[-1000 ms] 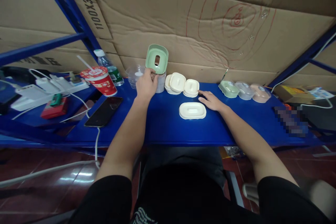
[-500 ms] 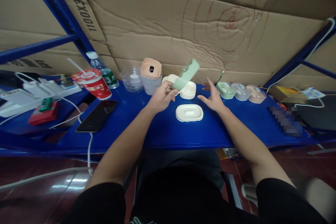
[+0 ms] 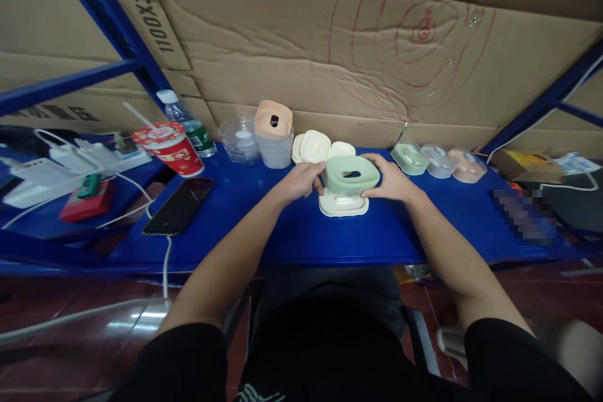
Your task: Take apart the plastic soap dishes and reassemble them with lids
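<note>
A light green oval plastic shell (image 3: 352, 182) with a slot in its top is between my two hands. My left hand (image 3: 304, 181) grips its left end, and my right hand (image 3: 389, 179) has thumb and fingers around its right end. Right below the shell lies a cream oval plastic piece (image 3: 343, 206) on the blue table, its back edge covered; whether the two touch I cannot tell. Behind my left hand are several cream pieces (image 3: 315, 147), partly overlapping. A peach slotted shell (image 3: 273, 119) sits atop a stack of translucent containers (image 3: 276, 154).
Green, grey and peach lidded boxes (image 3: 409, 158) stand in a row at the back right. Clear bowls (image 3: 239, 144), a water bottle (image 3: 193, 129), a red drink cup (image 3: 172, 154) and a phone (image 3: 179, 206) are to the left. A cardboard wall (image 3: 264, 31) rises behind the table.
The green shell, tilted in my left hand before, is now level, lower and nearer, over the cream piece. My right hand has closed in on its right end.
</note>
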{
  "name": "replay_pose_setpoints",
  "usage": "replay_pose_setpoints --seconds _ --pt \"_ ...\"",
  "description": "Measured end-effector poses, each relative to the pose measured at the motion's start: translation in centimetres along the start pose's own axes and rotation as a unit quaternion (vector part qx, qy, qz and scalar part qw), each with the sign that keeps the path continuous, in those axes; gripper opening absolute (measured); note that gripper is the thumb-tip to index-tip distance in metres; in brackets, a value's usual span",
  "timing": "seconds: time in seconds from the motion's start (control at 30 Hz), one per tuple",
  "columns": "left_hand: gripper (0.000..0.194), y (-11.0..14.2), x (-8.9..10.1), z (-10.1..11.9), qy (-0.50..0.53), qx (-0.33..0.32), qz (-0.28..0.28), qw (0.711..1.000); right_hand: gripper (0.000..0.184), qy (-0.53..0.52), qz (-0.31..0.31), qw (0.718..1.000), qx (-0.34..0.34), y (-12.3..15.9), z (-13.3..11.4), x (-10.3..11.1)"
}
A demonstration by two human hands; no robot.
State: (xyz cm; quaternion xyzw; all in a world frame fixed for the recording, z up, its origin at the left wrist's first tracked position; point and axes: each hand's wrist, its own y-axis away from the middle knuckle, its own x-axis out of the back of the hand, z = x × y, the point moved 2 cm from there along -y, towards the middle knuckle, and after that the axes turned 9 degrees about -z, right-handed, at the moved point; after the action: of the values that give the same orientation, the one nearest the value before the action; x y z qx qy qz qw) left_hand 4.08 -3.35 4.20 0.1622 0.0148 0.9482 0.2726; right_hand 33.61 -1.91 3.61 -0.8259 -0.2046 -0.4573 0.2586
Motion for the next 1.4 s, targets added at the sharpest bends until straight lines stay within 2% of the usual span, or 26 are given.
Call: replay_pose_setpoints --seconds 0.07,0.17,0.3,0.4,0.47,0.53,0.67,0.73,0.87,1.0,1.23,1.4 --pt "0.046 -0.3 0.0 -0.4 -0.034 0.017 -0.004 0.999 0.109 -0.011 -0.053 0.998 -0.020 0.0 -0.1 -0.2" --pt "0.046 -0.6 -0.3 -1.1 -0.122 0.016 -0.041 0.992 0.102 0.003 -0.113 0.992 -0.047 0.0 -0.7 -0.6" --pt "0.041 -0.4 -0.5 -1.3 -0.313 0.055 -0.037 0.947 0.101 0.053 -0.160 0.982 -0.084 0.1 -1.5 -1.2" --pt "0.039 0.0 -1.0 -0.9 -0.384 0.084 -0.045 0.918 0.113 0.062 -0.168 0.981 -0.069 0.4 -1.4 -1.5" --pt "0.038 0.1 -1.4 -0.6 -0.392 0.076 -0.051 0.915 0.129 0.051 -0.168 0.984 -0.034 0.5 -0.9 -1.7" --pt "0.038 0.1 -1.7 -0.5 -0.401 0.064 -0.038 0.913 0.137 0.034 -0.180 0.983 0.000 0.6 -0.3 -1.9" --pt "0.044 0.0 -1.8 -0.8 -0.412 0.053 -0.025 0.909 0.127 0.008 -0.201 0.979 0.026 0.3 0.4 -2.9" --pt "0.046 -0.1 -1.5 -1.0 -0.420 0.060 -0.023 0.905 0.128 0.007 -0.198 0.980 0.027 0.0 0.4 -3.4" --pt "0.046 -0.1 -1.1 -1.2 -0.449 0.069 -0.003 0.891 0.134 0.016 -0.211 0.977 -0.004 -0.4 0.2 -4.3" --pt "0.047 0.0 -0.9 -1.1 -0.471 0.065 0.006 0.879 0.132 0.039 -0.216 0.975 -0.024 -0.5 -0.4 -4.7" --pt "0.043 0.2 -0.3 -1.0 -0.468 0.065 0.036 0.881 0.122 0.108 -0.185 0.976 -0.030 -0.7 -1.8 -5.0" --pt "0.041 0.6 0.1 -0.3 -0.462 0.069 0.041 0.883 0.128 0.114 -0.180 0.977 -0.014 -0.9 -1.4 -5.3"
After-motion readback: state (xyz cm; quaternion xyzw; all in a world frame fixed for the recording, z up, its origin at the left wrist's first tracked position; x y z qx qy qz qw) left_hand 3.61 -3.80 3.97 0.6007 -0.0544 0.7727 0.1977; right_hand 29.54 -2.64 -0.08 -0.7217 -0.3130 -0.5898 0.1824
